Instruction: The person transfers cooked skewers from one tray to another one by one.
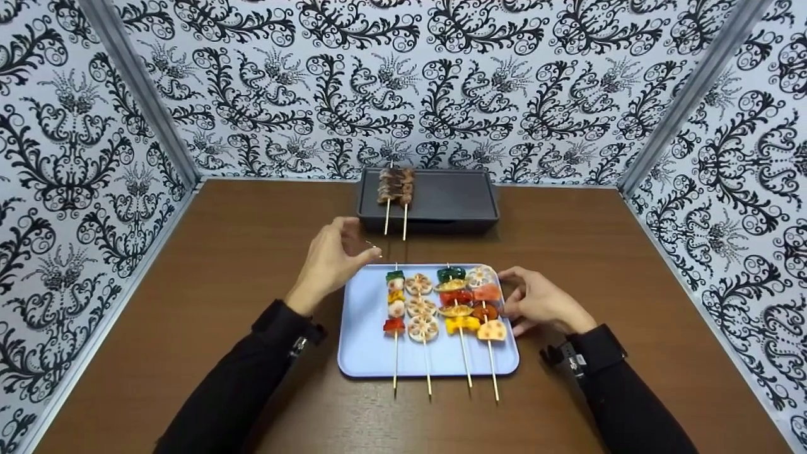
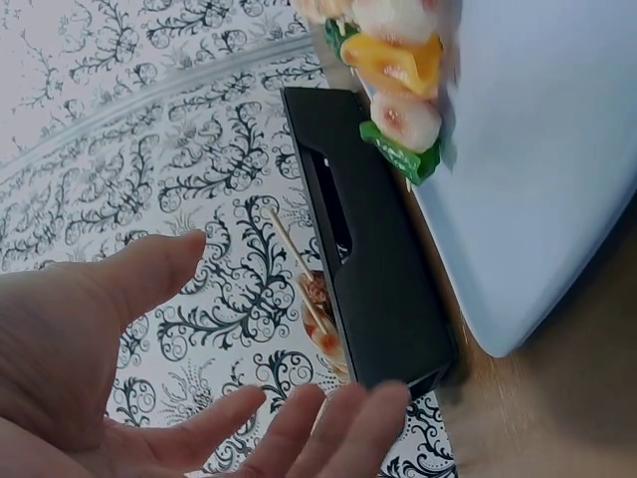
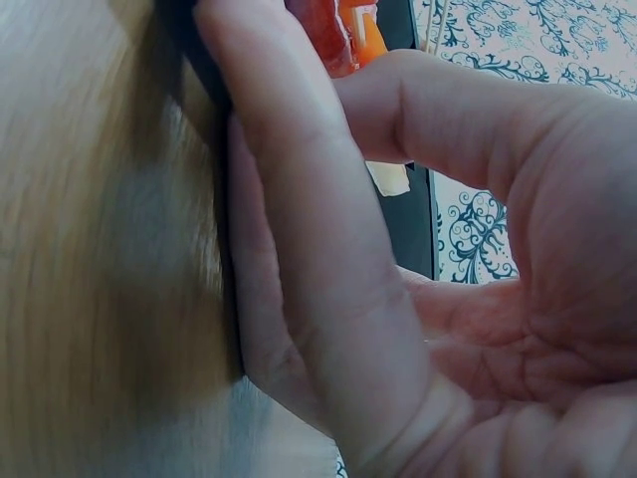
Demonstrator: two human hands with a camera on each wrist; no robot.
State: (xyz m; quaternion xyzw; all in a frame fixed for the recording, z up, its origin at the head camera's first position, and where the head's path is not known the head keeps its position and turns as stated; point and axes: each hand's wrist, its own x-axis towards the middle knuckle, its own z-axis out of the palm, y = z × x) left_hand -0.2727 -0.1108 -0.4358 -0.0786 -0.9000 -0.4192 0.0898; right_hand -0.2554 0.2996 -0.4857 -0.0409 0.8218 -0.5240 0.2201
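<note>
A pale blue tray [image 1: 365,340] lies on the table with several skewers on it. From the left these are a mixed vegetable skewer [image 1: 395,308], a lotus root skewer [image 1: 422,308], a pepper skewer [image 1: 459,296] and another mixed skewer [image 1: 490,330]. At the tray's right edge my right hand [image 1: 545,301] grips the rim with bent fingers; part of its contact is hidden. My left hand [image 1: 331,261] hovers beyond the tray's far left corner, thumb and fingers spread apart, holding nothing. Behind it, two meat skewers [image 1: 396,186] lie on a dark grill [image 1: 454,195].
The brown wooden table [image 1: 252,239] runs to patterned walls [image 1: 391,94] at the back and both sides. The grill stands against the back wall, and the meat skewers' sticks jut over its front edge. Several skewer sticks overhang the tray's near edge.
</note>
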